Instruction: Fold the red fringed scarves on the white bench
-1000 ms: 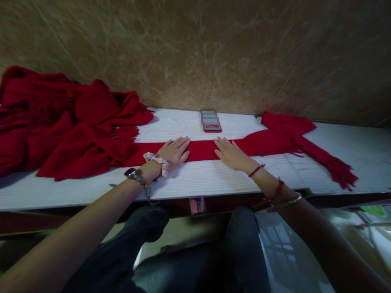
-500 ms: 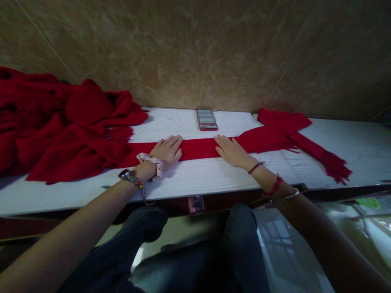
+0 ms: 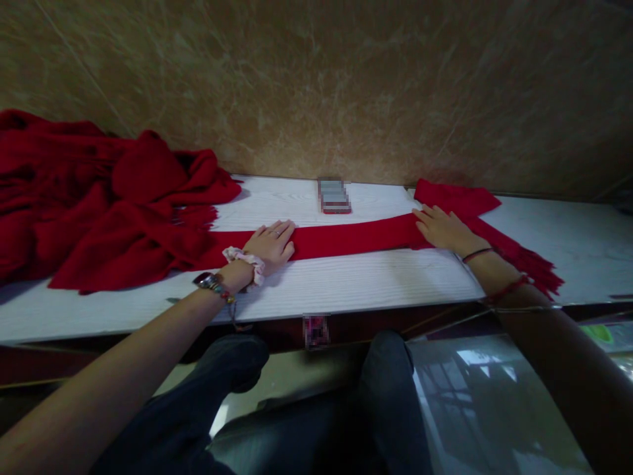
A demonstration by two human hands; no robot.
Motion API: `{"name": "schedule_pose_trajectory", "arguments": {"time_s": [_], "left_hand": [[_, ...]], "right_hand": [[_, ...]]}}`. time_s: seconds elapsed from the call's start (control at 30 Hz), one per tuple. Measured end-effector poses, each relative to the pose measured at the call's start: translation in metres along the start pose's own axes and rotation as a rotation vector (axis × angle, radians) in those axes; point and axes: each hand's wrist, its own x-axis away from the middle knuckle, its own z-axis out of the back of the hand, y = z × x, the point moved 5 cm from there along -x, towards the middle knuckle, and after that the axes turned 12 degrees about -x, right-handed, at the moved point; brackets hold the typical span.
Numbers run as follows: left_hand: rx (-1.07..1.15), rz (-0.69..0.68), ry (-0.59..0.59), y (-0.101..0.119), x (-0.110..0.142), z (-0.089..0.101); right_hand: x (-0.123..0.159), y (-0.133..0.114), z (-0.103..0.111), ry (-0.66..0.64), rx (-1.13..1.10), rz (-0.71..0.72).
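Note:
A red scarf (image 3: 346,241) lies in a flat, narrow band along the white table. My left hand (image 3: 271,247) rests palm down on the band, fingers stretched out, with a ring and a scrunchie at the wrist. Further right, my right hand (image 3: 442,229) lies flat with spread fingers on the same scarf, close to where it crosses over itself. The scarf's fringed end (image 3: 541,270) trails to the right past my right wrist. Its left part runs up to a heap of red cloth (image 3: 133,191), where the boundary between them is hard to tell.
A phone (image 3: 335,196) lies on the white tabletop (image 3: 316,284) beyond the scarf, near the brown marbled wall (image 3: 316,99). Below the table's front edge are my knees (image 3: 390,369). A green item (image 3: 597,334) shows at the lower right.
My right hand has slid right along the scarf, and the stretch between my hands now lies flatter and longer. My left hand has stayed in place.

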Motion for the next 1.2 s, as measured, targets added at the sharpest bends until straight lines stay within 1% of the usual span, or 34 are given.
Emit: {"name": "schedule_pose_trajectory", "arguments": {"time_s": [0.07,0.13,0.2,0.23,0.3,0.37,0.4,0.47,0.57,0.63,0.67,0.7,0.77,0.8,0.87,0.93,1.03,1.13,1.2], "left_hand": [[0.008,0.005,-0.002,0.000,0.001,0.002],[0.014,0.008,-0.004,0.001,0.001,0.003],[0.012,0.007,-0.004,0.001,0.001,0.004],[0.010,0.006,-0.003,0.001,0.001,0.004],[0.005,0.006,-0.005,0.001,0.001,0.004],[0.006,0.008,-0.010,0.001,0.001,0.002],[0.007,0.009,-0.015,0.000,0.002,0.002],[-0.003,0.014,-0.031,0.000,0.004,0.003],[-0.064,0.036,-0.097,0.004,0.002,0.013],[-0.107,0.028,-0.128,0.018,-0.005,0.027],[-0.111,-0.007,-0.113,0.029,-0.011,0.036],[-0.098,-0.048,-0.079,0.043,-0.018,0.045],[-0.017,-0.121,0.048,0.073,-0.035,0.060],[0.017,-0.163,0.082,0.087,-0.042,0.063],[0.057,-0.252,0.089,0.110,-0.054,0.058],[0.080,-0.315,0.042,0.123,-0.061,0.045],[0.109,-0.345,0.016,0.126,-0.064,0.028],[0.121,-0.341,0.039,0.124,-0.063,0.024],[0.122,-0.341,0.028,0.124,-0.062,0.027]], "right_hand": [[-0.001,0.016,0.002,-0.001,-0.038,-0.080],[-0.002,0.018,0.006,0.049,-0.066,-0.095],[-0.003,0.007,0.011,0.113,-0.105,-0.045],[-0.003,-0.002,0.012,0.124,-0.134,0.001],[-0.004,-0.020,0.009,0.098,-0.188,0.107],[-0.003,-0.029,0.003,0.036,-0.211,0.172],[-0.002,-0.028,-0.001,0.007,-0.212,0.176],[0.000,-0.017,-0.009,-0.015,-0.217,0.135],[0.002,0.007,-0.014,0.026,-0.251,0.058],[0.002,0.012,-0.014,0.060,-0.273,0.045],[0.002,0.011,-0.013,0.071,-0.280,0.056],[0.002,0.007,-0.012,0.078,-0.286,0.076],[0.001,-0.004,-0.010,0.081,-0.293,0.128],[0.002,-0.009,-0.009,0.077,-0.295,0.151],[0.003,-0.013,-0.009,0.059,-0.292,0.181],[0.005,-0.005,-0.013,0.044,-0.296,0.178],[0.007,0.027,-0.021,0.042,-0.326,0.111],[0.012,0.063,-0.028,0.047,-0.341,-0.046],[0.017,0.074,-0.025,0.085,-0.326,-0.135]]}}
